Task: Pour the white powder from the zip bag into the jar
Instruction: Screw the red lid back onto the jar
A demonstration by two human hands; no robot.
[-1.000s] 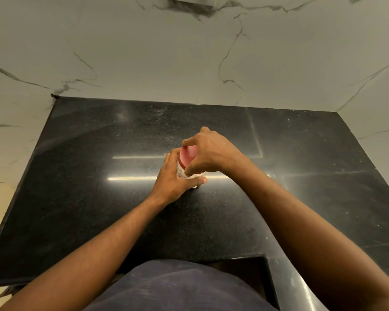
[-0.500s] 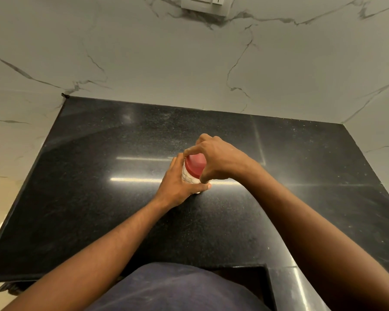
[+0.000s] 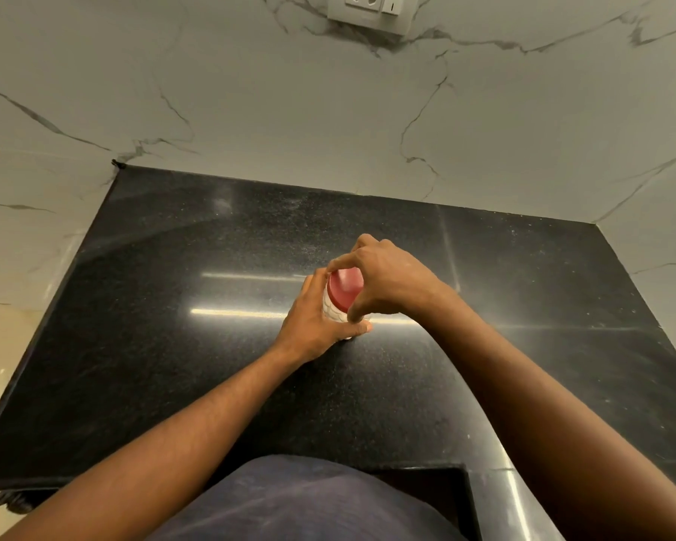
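So the black speckled surface takes up most of what I'm looking at, with the marble-look wall rising behind its far edge and a white socket plate way up past my fingers. Loads of bare surface on either side of my hands, far more to the left than the right, and there's a square cutout in the near edge, down by my right forearm. My dark shirt fills the bottom.

The jar stands upright near the middle of the surface. It's clear with a bumpy pattern and looks white inside, but I honestly can't tell how full it is. My left hand is wrapped round its body, thumb across the near side. My right hand comes over the top, fingers curled and clamped on the rim of the red lid, which sits on the jar. Both hands touch each other there.
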